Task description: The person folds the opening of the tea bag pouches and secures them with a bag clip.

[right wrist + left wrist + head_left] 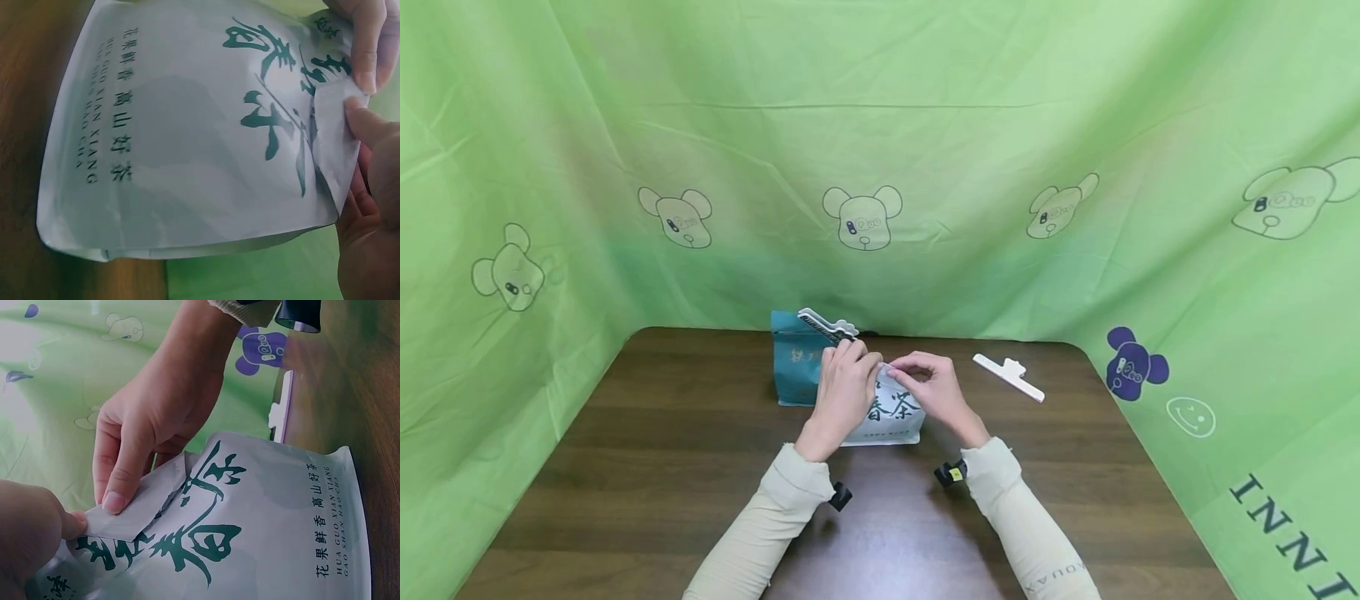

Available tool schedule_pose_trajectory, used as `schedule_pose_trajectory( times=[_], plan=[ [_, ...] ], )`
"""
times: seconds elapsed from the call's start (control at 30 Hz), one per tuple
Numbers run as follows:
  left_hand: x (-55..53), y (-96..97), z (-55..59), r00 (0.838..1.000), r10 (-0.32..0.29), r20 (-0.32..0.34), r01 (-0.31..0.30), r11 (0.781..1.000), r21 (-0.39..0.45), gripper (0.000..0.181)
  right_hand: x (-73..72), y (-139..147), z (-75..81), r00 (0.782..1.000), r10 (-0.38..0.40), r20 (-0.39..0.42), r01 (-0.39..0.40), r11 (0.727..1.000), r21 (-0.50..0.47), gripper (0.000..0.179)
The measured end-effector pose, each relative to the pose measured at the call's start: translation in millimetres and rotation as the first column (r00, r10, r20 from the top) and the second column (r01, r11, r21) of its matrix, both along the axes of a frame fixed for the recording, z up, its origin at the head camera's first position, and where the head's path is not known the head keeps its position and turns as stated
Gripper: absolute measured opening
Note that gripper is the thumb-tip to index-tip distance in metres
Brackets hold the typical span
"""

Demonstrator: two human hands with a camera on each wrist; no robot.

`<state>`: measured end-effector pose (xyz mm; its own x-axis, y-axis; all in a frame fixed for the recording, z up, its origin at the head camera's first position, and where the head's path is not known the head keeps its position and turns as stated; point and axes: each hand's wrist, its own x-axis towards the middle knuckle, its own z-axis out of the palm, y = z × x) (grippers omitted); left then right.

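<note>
A white tea bag (895, 417) with green characters stands on the table, its top edge folded over into a flap (140, 503). My right hand (934, 385) pinches this flap, thumb in front and fingers behind, as the right wrist view shows. At the flap's other end my left hand (847, 387) grips the bag's top, its thumb and finger (367, 75) close to the right thumb. Behind the left hand stands a teal bag (793, 367), partly hidden. A clip (829, 325) with a dark toothed strip overlaps its upper part in the head view.
A white sealing clip (1009, 377) lies on the brown wooden table (700, 483) to the right of the bags. Green cloth (865, 275) printed with bear heads hangs around the table's back and sides.
</note>
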<state>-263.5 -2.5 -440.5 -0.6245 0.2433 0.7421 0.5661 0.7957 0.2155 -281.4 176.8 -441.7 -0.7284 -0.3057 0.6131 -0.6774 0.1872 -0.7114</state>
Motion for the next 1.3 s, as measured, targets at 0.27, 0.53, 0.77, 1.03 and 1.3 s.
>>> schedule_pose_trajectory(
  times=[0.27, 0.53, 0.77, 1.03, 1.3],
  plan=[
    [0.0, 0.0, 1.1, 1.0, -0.002, 0.021, 0.003, 1.0, -0.01, 0.011, 2.3, -0.9, 5.1, 1.0, -0.026, 0.004, 0.026, 0.998, 0.053, 0.006],
    [-0.3, -0.3, 0.9, 1.0, -0.024, -0.002, 0.024, 1.0, -0.013, 0.008, 5.5, -0.6, 6.0, 1.0, -0.004, -0.002, 0.004, 0.998, 0.057, 0.01],
    [0.3, -0.8, 0.5, 1.0, -0.027, 0.002, 0.027, 1.0, -0.015, 0.009, 4.5, 0.2, 2.6, 0.999, 0.018, -0.029, -0.017, 0.999, 0.044, 0.014],
    [2.5, -1.8, 0.5, 1.0, -0.023, 0.009, 0.024, 1.0, -0.014, 0.007, 1.9, 3.0, -10.3, 0.999, -0.034, 0.031, 0.035, 0.998, -0.045, 0.009],
    [1.3, -1.6, 1.0, 0.999, -0.029, 0.03, 0.029, 0.999, -0.015, 0.01, 3.0, 5.4, -13.5, 1.0, -0.009, 0.02, 0.01, 0.999, -0.042, 0.011]
  ],
)
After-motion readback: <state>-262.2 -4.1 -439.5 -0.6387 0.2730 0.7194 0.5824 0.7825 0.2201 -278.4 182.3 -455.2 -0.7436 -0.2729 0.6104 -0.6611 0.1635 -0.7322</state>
